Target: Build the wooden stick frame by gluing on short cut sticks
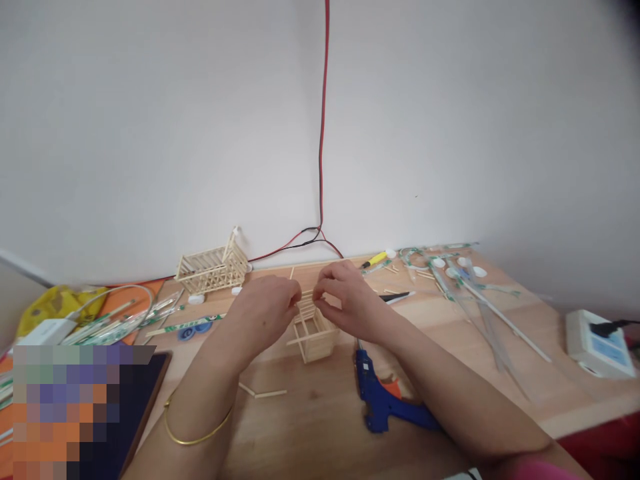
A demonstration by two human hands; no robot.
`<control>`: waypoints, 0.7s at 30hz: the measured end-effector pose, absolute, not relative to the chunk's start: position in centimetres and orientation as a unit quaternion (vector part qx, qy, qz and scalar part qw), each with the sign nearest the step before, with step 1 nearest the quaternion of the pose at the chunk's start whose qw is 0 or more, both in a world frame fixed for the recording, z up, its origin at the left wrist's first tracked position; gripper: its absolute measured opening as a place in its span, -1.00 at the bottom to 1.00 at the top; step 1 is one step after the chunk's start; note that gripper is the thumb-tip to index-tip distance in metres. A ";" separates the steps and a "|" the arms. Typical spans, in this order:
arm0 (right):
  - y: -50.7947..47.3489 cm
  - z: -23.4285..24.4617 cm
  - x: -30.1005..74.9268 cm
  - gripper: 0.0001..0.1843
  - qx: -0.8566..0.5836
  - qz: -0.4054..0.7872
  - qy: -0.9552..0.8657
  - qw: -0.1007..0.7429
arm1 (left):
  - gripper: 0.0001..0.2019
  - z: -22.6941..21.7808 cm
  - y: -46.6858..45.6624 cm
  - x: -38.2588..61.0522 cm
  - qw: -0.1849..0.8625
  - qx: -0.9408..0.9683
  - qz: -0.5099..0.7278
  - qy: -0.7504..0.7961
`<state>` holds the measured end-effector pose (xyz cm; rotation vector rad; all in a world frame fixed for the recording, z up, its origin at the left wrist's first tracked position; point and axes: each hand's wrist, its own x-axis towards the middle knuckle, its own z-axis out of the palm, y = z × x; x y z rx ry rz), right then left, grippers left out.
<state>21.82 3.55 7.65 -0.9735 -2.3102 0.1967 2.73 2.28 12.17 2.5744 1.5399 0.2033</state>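
A small box-like frame of thin wooden sticks (319, 348) stands on the wooden table, partly hidden behind my fingers. My left hand (265, 313) is over its left side, fingertips pinched together. Over the right side, my right hand (350, 300) has its fingers curled with thumb and fingertips close together. Whatever either hand pinches is too small or hidden to make out. Just right of the frame lies a blue hot glue gun (375, 393), its nozzle toward the frame. Two short wooden sticks (270, 393) lie in front of the frame.
Behind on the left stands a finished-looking stick cart (213, 270). Packaged sticks (160, 310) and blue wheels (195, 331) lie left. Tweezers (397, 297), a yellow-handled knife (376, 259), plastic wrappers (487, 323) and a white power socket (597, 343) are right. A red-black cable (324, 120) runs down the wall.
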 end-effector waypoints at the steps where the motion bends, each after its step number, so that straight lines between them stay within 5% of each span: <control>1: 3.5 7.8 21.8 -0.92 -0.369 0.078 -0.873 0.310 | -0.86 12.2 2.2 2.7 0.069 0.854 0.066 0.512; 11: 3.1 9.7 23.3 -0.74 -0.385 0.064 -0.855 0.341 | -0.87 13.3 1.7 2.0 0.063 0.838 0.103 0.532; 21: -3.4 14.7 26.5 -0.85 -0.385 0.004 -0.845 0.371 | -0.88 15.3 -1.1 0.8 0.036 0.828 0.255 0.499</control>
